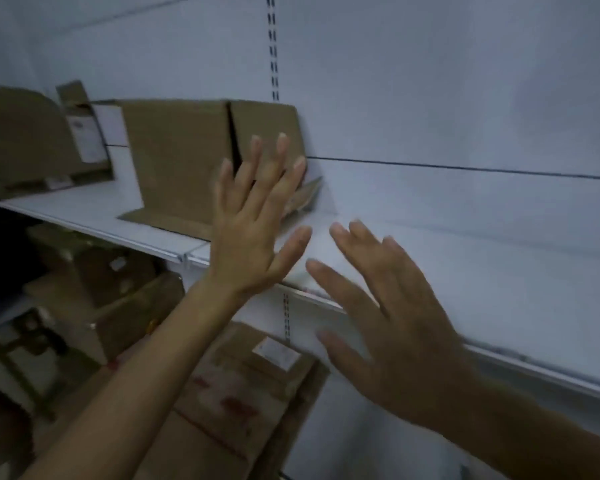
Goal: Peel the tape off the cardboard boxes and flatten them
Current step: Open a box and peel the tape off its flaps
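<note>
Both hands spread empty, my left hand (pixel 253 233) sits nearer the upright cardboard box (pixel 187 161) at centre left, my right hand (pixel 395 327) trailing lower right.

dim, bluish cast | motion blur overall, worst on right hand (pixel 395 327) at 5 o'clock | dark at 9 o'clock | wide-angle bowing at edges

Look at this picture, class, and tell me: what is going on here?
A person holds both hands out toward a brown cardboard box standing on a white shelf. The left hand is spread open in front of the box; whether it touches the box is unclear. The right hand, also open, is lower and to the right and holds nothing. More cardboard boxes sit on the level below.
</note>
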`<move>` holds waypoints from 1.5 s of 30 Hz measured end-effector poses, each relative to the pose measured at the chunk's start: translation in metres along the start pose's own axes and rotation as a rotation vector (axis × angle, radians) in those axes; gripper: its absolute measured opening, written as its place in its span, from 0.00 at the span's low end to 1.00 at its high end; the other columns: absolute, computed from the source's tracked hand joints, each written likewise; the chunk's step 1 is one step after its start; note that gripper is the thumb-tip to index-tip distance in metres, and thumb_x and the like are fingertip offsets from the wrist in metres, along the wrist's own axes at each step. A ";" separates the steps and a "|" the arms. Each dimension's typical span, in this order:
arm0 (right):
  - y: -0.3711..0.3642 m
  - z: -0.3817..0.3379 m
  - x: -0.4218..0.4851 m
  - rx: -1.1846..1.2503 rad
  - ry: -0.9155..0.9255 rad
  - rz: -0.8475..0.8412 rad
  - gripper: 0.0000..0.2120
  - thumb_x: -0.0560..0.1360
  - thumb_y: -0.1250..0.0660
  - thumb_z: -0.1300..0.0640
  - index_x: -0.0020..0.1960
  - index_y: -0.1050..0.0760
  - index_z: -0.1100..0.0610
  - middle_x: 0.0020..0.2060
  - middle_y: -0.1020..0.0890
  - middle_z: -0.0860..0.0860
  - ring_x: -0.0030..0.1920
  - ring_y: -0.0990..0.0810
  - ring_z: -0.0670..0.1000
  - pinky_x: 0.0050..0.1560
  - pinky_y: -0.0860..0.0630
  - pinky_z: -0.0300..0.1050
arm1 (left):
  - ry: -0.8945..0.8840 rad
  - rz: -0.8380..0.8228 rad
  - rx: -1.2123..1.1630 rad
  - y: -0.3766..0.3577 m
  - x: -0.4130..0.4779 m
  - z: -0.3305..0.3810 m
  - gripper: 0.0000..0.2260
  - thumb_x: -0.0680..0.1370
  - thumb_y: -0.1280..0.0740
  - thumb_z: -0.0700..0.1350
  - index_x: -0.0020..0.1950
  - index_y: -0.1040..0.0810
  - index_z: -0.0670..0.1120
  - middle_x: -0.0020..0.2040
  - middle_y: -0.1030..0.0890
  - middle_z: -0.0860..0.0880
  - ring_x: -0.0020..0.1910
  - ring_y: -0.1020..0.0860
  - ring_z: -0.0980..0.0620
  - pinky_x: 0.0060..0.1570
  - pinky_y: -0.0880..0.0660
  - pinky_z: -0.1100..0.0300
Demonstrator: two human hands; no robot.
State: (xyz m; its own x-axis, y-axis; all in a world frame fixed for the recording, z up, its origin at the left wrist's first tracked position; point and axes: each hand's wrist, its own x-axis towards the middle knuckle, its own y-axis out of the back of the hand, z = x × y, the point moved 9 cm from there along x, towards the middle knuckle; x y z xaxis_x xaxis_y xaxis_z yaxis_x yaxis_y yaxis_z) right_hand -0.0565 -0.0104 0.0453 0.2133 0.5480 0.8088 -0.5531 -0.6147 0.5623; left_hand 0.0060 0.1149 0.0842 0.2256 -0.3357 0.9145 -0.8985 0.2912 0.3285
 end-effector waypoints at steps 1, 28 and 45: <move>-0.001 0.000 0.022 -0.020 0.017 -0.011 0.26 0.76 0.37 0.49 0.72 0.34 0.56 0.71 0.32 0.61 0.73 0.37 0.59 0.72 0.39 0.57 | 0.016 -0.021 0.045 0.001 0.009 -0.011 0.25 0.81 0.44 0.54 0.74 0.36 0.41 0.74 0.36 0.36 0.75 0.42 0.38 0.72 0.48 0.37; -0.094 0.081 0.192 -0.517 -0.400 -0.058 0.04 0.70 0.32 0.66 0.43 0.26 0.62 0.30 0.29 0.54 0.25 0.32 0.56 0.26 0.43 0.39 | 1.299 -0.176 -0.928 -0.045 -0.101 -0.320 0.25 0.82 0.49 0.60 0.36 0.20 0.52 0.33 0.19 0.55 0.34 0.20 0.58 0.36 0.27 0.69; -0.161 0.092 0.122 1.518 -1.028 0.084 0.21 0.83 0.53 0.48 0.70 0.30 0.51 0.64 0.22 0.53 0.62 0.22 0.52 0.64 0.28 0.52 | 1.440 -0.238 -1.748 -0.103 -0.090 -0.248 0.27 0.80 0.46 0.64 0.48 0.17 0.45 0.42 0.15 0.44 0.38 0.15 0.48 0.33 0.20 0.59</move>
State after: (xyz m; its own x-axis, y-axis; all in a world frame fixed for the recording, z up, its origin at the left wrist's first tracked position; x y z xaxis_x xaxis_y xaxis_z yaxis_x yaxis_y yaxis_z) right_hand 0.1326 0.1038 0.0695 0.9009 0.3278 0.2845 0.4086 -0.8616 -0.3010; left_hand 0.1714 0.3374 0.0268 0.9947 -0.0524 0.0886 0.0895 0.8656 -0.4926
